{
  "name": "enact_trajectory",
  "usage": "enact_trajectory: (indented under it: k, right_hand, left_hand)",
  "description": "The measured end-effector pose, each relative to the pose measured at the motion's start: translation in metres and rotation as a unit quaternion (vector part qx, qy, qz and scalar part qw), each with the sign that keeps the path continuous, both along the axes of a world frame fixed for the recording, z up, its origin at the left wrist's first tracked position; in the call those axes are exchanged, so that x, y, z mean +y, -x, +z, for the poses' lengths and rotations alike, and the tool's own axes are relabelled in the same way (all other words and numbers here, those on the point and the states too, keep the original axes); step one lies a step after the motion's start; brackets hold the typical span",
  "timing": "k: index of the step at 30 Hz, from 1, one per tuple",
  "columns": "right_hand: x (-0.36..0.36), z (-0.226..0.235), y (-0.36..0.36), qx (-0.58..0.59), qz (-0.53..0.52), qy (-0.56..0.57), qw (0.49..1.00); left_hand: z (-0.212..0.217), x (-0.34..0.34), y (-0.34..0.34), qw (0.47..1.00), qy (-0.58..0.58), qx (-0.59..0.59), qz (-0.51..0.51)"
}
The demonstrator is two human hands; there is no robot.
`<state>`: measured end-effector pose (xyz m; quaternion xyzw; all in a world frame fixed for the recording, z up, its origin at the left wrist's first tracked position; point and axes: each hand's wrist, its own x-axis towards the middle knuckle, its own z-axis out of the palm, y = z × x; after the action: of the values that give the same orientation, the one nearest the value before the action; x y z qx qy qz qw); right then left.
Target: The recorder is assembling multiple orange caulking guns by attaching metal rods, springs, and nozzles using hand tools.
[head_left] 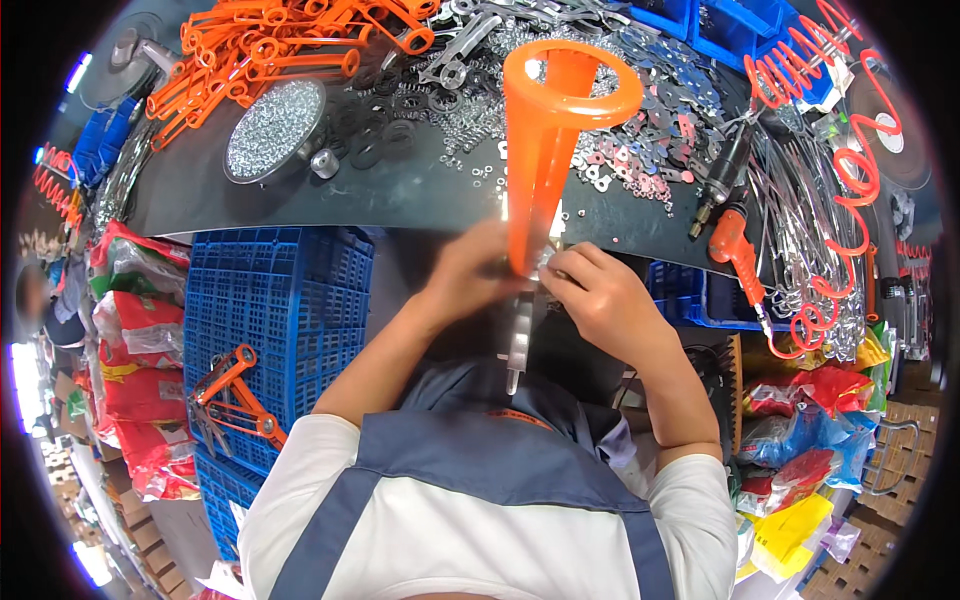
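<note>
An orange frame [532,175] with a wide ring at its upper end stands upright in front of me, its lower end between my hands. My left hand [468,272], smeared a little by motion, is closed round that lower end from the left. From the right, my right hand [606,300] pinches at the joint just beside it; whatever small part its fingers hold is hidden. A silvery notched metal strip [520,330] hangs down below my hands toward my lap, in line with the orange frame.
Behind lie a heap of orange frames [270,55], a dish of small metal parts [275,130], and loose springs and washers [650,110]. A black power driver [725,170] and an orange air tool [737,250] with coiled hose lie right. Blue crates [280,330] stand left.
</note>
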<state>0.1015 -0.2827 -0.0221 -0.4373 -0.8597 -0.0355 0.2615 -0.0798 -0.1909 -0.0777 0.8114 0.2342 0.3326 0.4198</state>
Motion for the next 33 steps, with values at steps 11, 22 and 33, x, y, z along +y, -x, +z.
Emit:
enact_trajectory:
  k: [11,22,33]
  right_hand:
    - [-0.004,-0.015,0.016,0.123,-0.034,0.007,0.992]
    - [-0.012,-0.017,0.014,0.136,-0.062,-0.013,0.989]
    - [-0.02,-0.007,0.004,0.155,-0.094,0.027,0.983]
  left_hand:
    - [-0.023,0.019,0.006,0.994,-0.076,-0.024,-0.079]
    - [0.072,0.171,0.149,0.798,-0.369,0.199,0.433]
    - [0.086,0.258,0.196,0.885,-0.187,0.269,0.33]
